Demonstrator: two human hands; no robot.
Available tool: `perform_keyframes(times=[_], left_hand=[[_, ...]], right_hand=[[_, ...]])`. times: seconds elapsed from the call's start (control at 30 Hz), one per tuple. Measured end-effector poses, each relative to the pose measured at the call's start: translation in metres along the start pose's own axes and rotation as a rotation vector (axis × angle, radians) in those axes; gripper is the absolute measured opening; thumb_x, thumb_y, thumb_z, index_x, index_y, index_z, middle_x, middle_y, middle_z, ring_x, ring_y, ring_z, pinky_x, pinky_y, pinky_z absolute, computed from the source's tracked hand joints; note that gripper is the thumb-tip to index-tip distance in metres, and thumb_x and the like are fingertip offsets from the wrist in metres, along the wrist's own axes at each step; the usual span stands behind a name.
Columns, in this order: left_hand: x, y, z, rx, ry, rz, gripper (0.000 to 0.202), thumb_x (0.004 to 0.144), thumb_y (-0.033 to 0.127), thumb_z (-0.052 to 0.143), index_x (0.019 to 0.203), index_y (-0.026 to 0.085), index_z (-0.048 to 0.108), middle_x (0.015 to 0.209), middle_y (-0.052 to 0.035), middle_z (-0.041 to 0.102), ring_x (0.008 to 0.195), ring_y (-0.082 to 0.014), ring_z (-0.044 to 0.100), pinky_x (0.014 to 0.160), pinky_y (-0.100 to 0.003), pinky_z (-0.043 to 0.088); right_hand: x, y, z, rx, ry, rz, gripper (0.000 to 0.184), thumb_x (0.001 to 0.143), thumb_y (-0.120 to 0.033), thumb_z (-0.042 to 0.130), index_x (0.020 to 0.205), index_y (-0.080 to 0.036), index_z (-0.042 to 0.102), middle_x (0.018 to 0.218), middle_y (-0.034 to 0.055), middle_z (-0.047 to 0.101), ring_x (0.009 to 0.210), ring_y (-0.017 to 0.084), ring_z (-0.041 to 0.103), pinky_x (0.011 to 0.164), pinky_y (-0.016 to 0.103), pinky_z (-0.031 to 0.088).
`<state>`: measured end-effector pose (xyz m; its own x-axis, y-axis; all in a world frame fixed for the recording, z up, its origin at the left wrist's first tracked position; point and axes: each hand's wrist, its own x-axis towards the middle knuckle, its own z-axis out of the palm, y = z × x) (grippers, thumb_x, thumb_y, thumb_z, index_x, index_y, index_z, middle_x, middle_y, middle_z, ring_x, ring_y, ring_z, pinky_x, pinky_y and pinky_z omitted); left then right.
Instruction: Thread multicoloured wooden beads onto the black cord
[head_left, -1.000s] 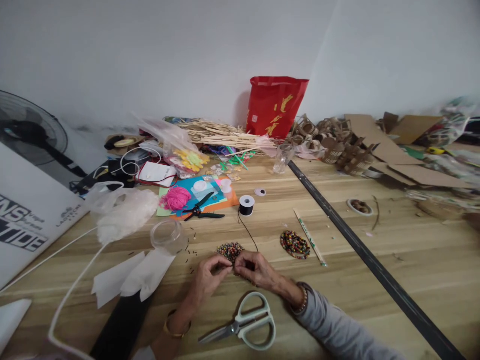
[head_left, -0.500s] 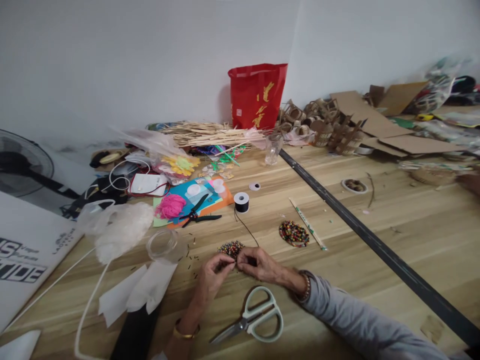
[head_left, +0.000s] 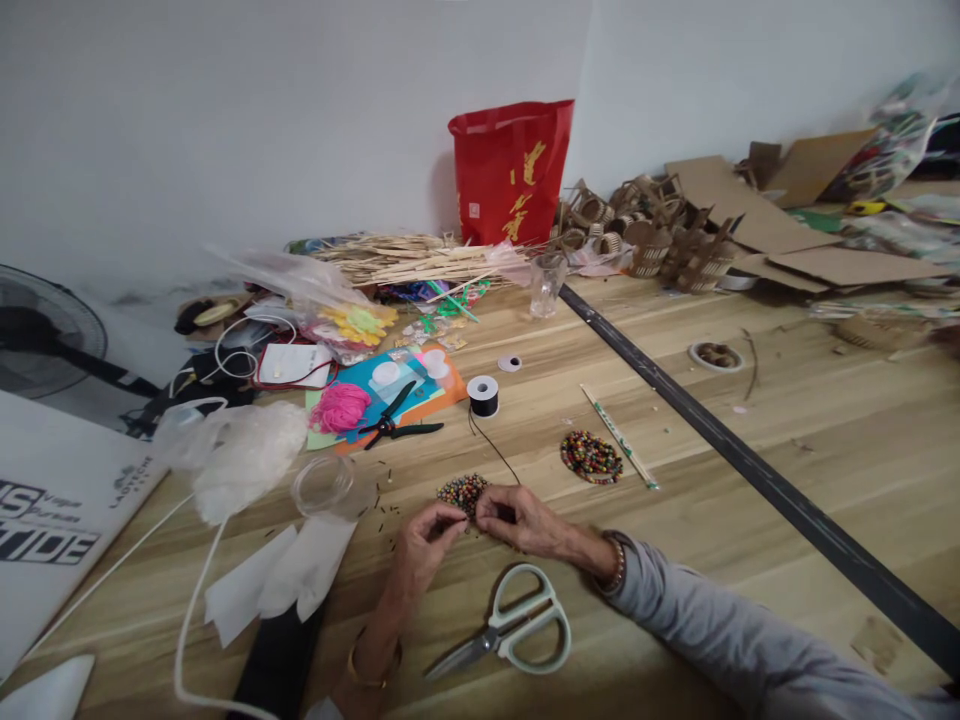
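Observation:
Both hands meet at the near edge of a small pile of multicoloured beads (head_left: 459, 490). My left hand (head_left: 426, 540) is closed in a pinch; whatever sits between thumb and forefinger is too small to make out. Opposite it, my right hand (head_left: 521, 520) is closed too, its fingertips almost touching the left ones. A black cord (head_left: 496, 450) runs from a white-flanged spool (head_left: 483, 396) down behind the right hand, which appears to pinch it. Scissors (head_left: 510, 630) with pale handles lie partly open below the hands. Strung beads (head_left: 591, 457) lie coiled to the right.
Pruning shears (head_left: 390, 425) and pink yarn (head_left: 340, 408) rest on coloured sheets at the left. A wrapped stick (head_left: 619, 437) lies beyond the coiled beads. Farther back stand a glass (head_left: 546, 287) and a red bag (head_left: 511, 172). A dark strip (head_left: 720, 440) crosses the table.
The view has shifted slightly. Both hands keep their pinch over the bead pile, with only small finger movement; the things on the table lie as before.

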<state>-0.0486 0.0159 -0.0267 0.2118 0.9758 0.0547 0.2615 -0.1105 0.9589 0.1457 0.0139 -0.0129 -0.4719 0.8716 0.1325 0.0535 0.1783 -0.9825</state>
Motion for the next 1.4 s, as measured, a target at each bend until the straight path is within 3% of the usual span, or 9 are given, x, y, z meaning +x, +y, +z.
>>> perform_keyframes(times=[1.13, 1.4], left_hand=[[-0.0039, 0.0009, 0.0019, -0.021, 0.018, 0.025, 0.008, 0.068, 0.024, 0.070, 0.069, 0.016, 0.070, 0.071, -0.0048, 0.070, 0.070, -0.0176, 0.064, 0.068, -0.026, 0.051], [-0.0046, 0.0003, 0.0007, -0.004, -0.008, 0.056, 0.006, 0.070, 0.021, 0.067, 0.071, 0.016, 0.071, 0.071, -0.0050, 0.071, 0.070, -0.0174, 0.064, 0.067, -0.026, 0.051]], right_hand=[[0.0021, 0.0015, 0.0021, -0.051, -0.016, -0.006, 0.015, 0.082, -0.026, 0.057, 0.075, -0.014, 0.058, 0.067, -0.0008, 0.051, 0.061, 0.011, 0.045, 0.055, 0.021, 0.035], [0.0025, 0.0016, 0.0034, -0.051, -0.015, 0.016, 0.019, 0.082, -0.031, 0.058, 0.074, -0.014, 0.058, 0.065, -0.0011, 0.050, 0.058, 0.010, 0.042, 0.052, 0.021, 0.033]])
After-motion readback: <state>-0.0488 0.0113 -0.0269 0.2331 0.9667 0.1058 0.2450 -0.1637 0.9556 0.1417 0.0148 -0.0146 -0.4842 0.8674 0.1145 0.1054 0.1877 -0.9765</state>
